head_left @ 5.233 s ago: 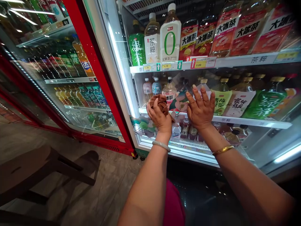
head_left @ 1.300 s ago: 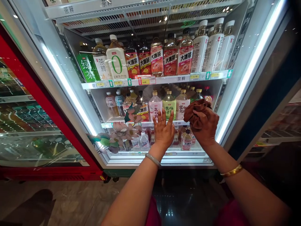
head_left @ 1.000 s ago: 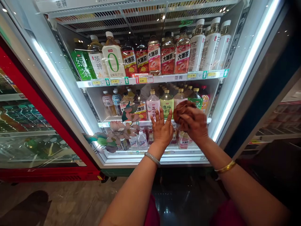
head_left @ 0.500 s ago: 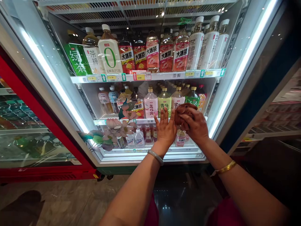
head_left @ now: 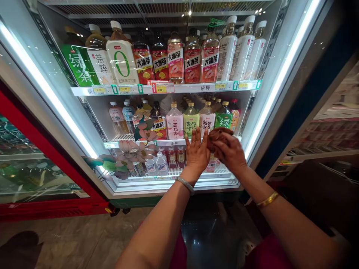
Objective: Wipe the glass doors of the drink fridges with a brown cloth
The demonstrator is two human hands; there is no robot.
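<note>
My left hand (head_left: 196, 152) is held up with its fingers spread, palm toward the glass door of the drinks fridge (head_left: 123, 195); it seems to rest against the glass. Right beside it, my right hand (head_left: 230, 152) grips a bunched brown cloth (head_left: 218, 137) close to the same glass. Behind the door, bottles stand in rows. A green-labelled bottle (head_left: 191, 118) and a pink-labelled bottle (head_left: 206, 117) appear just above my fingers. Flower decals (head_left: 131, 153) show on the glass left of my hands.
A red-framed fridge (head_left: 56, 211) with more bottles stands at the left. Tall bottles line the upper shelf (head_left: 185, 88). At the right are a dark frame (head_left: 303, 101) and shelves with packaged goods (head_left: 331, 130). Below lies a tiled floor (head_left: 73, 239).
The view has shifted slightly, so the fridge and its bottles sit further left. My right hand and the cloth have moved slightly downward against the shelves; my left hand remains spread.
</note>
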